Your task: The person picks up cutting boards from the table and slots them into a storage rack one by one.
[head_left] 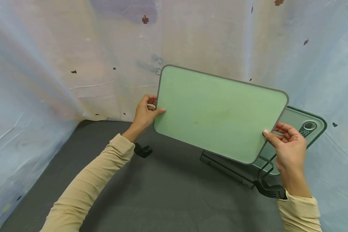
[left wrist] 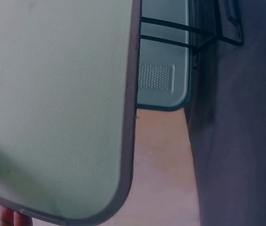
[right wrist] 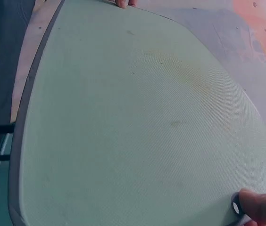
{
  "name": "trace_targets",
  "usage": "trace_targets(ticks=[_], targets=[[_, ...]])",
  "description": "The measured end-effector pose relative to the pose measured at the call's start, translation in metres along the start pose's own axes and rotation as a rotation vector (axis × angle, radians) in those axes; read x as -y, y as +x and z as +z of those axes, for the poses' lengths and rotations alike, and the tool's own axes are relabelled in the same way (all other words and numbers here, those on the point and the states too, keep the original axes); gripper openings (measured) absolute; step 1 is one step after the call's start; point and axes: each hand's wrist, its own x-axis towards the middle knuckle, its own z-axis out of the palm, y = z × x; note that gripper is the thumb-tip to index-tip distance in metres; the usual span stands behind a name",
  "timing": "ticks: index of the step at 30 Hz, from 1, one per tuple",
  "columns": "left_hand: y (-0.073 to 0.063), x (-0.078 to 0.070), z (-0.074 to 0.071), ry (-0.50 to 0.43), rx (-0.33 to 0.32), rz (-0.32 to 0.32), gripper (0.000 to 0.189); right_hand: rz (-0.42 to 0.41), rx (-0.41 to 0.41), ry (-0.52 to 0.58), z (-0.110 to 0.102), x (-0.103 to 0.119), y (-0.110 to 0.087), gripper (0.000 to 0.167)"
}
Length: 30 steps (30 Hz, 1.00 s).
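Note:
A pale green cutting board [head_left: 220, 112] with a grey rim is held up, tilted with its right side lower. My left hand [head_left: 145, 112] pinches its left edge, thumb on the near face and fingers behind. On the lower right edge, my right hand [head_left: 291, 146] pinches it the same way; that thumb [right wrist: 262, 207] lies beside a small dark-rimmed oval opening. Behind the held board, a second green board [head_left: 315, 120] with a dark rim leans in a black wire stand [head_left: 229, 169]. The left wrist view shows a bumpy textured patch [left wrist: 156, 76] on this second board.
The stand rests on a dark grey tabletop [head_left: 162, 199]. Pale plastic sheeting [head_left: 118, 42] with small leaf shapes hangs behind and along both sides. Black straps [head_left: 269, 190] sit at both wrists, by the cuffs.

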Motion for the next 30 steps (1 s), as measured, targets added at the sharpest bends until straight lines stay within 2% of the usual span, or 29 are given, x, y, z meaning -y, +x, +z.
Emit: trace_targets(ticks=[4,15,20,26,30], targets=[[0.005,-0.002,0.014,-0.021,0.006,0.027,0.046,-0.047,-0.068,0.017,-0.007,0.005,0.003,0.038],[0.016,-0.011,0.050,-0.068,0.019,0.109,0.044,-0.120,-0.123,0.063,-0.028,0.022,0.006,0.037],[0.020,-0.015,0.064,-0.078,0.031,0.139,0.043,-0.174,-0.137,0.015,-0.038,0.026,0.008,0.037],[0.026,-0.017,0.081,-0.104,0.006,0.159,0.043,-0.213,-0.160,-0.046,-0.045,0.029,0.011,0.035],[0.028,-0.018,0.095,-0.102,-0.004,0.171,0.044,-0.232,-0.183,-0.037,-0.051,0.032,0.012,0.034]])
